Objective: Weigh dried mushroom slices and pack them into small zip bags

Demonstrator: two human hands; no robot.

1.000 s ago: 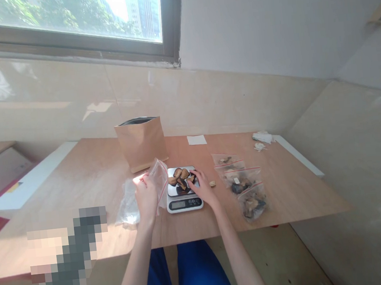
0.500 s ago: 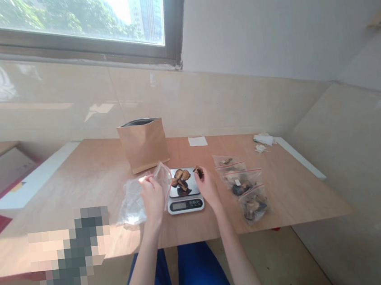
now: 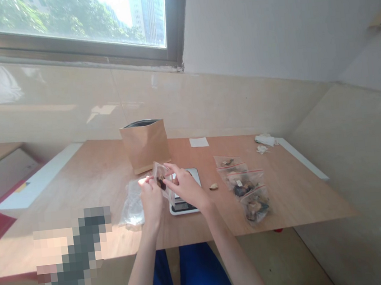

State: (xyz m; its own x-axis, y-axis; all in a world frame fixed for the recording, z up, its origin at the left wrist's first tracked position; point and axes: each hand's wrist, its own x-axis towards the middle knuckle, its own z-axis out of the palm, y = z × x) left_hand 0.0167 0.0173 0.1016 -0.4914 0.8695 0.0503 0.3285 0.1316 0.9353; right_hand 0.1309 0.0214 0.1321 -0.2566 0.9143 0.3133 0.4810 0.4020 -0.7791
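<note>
My left hand pinches a small clear zip bag, held upright over the left side of the scale. At the bag's mouth, my right hand has its fingers curled around dark dried brown slices, partly inside the plastic. Beneath the right hand is a white kitchen scale with a metal plate; the hand hides most of the plate and part of the display. One loose dried piece lies on the table to the right of the scale. Flat clear bags lie beside my left hand.
A brown kraft paper bag stands with its top open behind the scale. Several filled zip bags overlap on the right. A white paper and crumpled tissue lie toward the back, near the tiled wall.
My right hand has moved left from the scale's right edge to the bag's mouth. The slices seen on the plate now show at the bag, and a loose piece lies on the table.
</note>
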